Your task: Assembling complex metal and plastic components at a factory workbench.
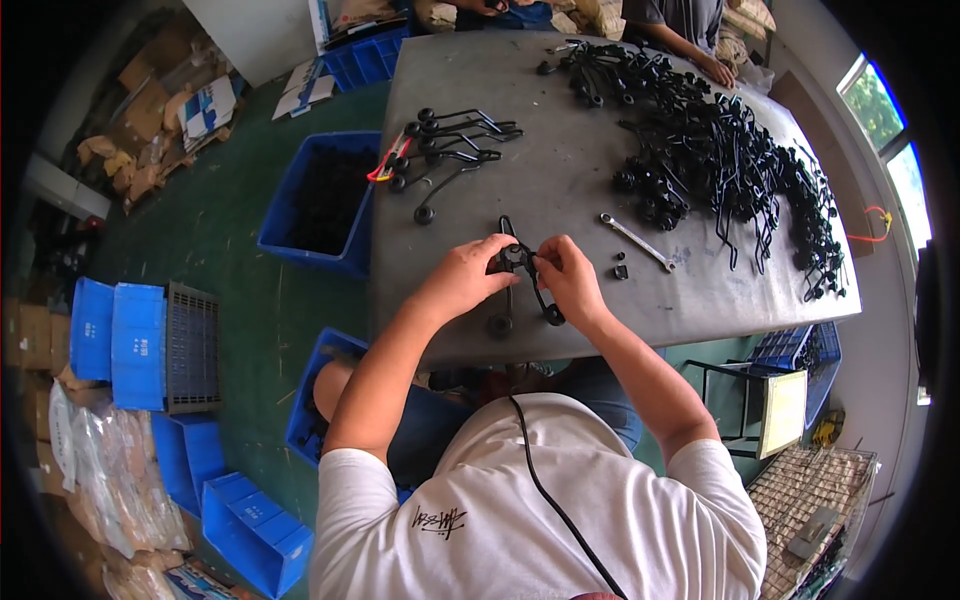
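on my feed left hand (467,278) and right hand (570,280) pinch a black bent-rod piece (515,257) between them; i judge it unfinished | just right of right hand: small fittings (621,272), wrench (637,242) | ahead-left of left hand: few rod pieces (430,128); far ahead-right: large heap (740,150); which is done or left, i can't tell

Your head-worn fisheye looks steeply down over your white shirt (600,470), facing forward across the grey table (548,165). It sits fairly near, with your left hand (463,279) and right hand (570,284) around mid-frame.
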Motion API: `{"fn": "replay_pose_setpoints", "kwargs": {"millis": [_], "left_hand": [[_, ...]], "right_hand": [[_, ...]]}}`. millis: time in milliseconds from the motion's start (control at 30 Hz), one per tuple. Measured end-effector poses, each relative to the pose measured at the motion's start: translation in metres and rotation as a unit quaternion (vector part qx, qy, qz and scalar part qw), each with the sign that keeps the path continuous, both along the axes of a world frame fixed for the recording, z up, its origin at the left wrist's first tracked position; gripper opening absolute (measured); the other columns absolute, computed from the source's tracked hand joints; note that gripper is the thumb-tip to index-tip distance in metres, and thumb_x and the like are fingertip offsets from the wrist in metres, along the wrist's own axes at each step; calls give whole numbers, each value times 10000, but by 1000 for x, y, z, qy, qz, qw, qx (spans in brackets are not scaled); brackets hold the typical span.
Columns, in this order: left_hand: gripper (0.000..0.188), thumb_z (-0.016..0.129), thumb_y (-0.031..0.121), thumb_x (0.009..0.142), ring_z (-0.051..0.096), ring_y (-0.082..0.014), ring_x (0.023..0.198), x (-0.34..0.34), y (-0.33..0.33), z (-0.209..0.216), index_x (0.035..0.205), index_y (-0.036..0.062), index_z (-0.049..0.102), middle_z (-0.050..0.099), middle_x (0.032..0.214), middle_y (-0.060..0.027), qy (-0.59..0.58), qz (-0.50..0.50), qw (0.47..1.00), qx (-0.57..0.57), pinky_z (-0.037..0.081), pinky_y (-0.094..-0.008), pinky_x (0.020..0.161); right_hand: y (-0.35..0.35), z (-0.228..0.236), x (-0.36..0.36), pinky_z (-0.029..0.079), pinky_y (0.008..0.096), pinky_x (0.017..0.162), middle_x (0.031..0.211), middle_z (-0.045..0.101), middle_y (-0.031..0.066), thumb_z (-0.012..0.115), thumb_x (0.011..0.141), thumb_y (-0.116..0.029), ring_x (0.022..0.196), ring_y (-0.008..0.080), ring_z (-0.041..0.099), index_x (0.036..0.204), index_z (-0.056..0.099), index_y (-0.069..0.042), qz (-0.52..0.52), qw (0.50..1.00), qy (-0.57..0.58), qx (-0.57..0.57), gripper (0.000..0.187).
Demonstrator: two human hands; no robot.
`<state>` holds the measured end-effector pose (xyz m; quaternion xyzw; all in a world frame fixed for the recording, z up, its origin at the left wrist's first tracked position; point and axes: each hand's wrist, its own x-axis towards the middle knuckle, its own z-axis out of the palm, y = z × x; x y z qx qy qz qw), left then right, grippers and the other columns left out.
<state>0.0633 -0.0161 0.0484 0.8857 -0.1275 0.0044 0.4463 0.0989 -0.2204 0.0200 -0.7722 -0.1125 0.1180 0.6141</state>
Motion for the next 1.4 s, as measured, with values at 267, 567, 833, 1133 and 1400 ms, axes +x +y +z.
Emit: {"fn": "replay_pose_setpoints", "kwargs": {"millis": [267, 567, 833, 1133, 1400], "left_hand": [[467, 802, 170, 814, 672, -377, 916, 0, -3, -2, 1210, 74, 572, 691, 1006, -175, -33, -3, 999, 14, 534, -425, 784], [547, 806, 212, 818, 667, -400, 992, 4, -5, 3, 1275, 55, 550, 685, 1064, -219, 26, 0, 996, 80, 536, -439, 817], [557, 805, 233, 831, 678, -361, 946, 3, -9, 18, 1295, 91, 533, 691, 1048, -193, 80, 9, 994, 74, 535, -415, 810], [535, 805, 244, 831, 682, -354, 940, 9, -9, 11, 1271, 84, 546, 695, 1025, -187, 79, -7, 993, 84, 534, -416, 806], [580, 770, 221, 840, 616, -415, 1049, -9, -28, -1, 1308, 23, 490, 597, 1131, -223, -54, 76, 962, 257, 518, -467, 884]], "right_hand": [[3, 6, 7, 472, 308, 661, 819, 605, 62, 744, 891, -174, 725, 142, 555, 998, 581, -14, 30, 993, -77, -79, 253], [-1, 26, 45, 399, 268, 630, 814, 550, -2, 764, 891, -236, 736, 89, 466, 985, 595, -61, 195, 970, 135, -52, 260], [-4, 23, 42, 391, 286, 622, 853, 564, 18, 792, 852, -278, 776, 118, 499, 994, 615, -49, 175, 974, 141, -19, 323], [2, 19, 54, 265, 285, 505, 789, 490, -15, 774, 831, -186, 620, 89, 398, 991, 597, -101, 198, 956, 216, -26, 253], [-1, 13, 52, 324, 276, 513, 754, 507, -3, 783, 848, -236, 622, 100, 456, 1016, 599, -53, 195, 965, 167, -53, 309]]}}
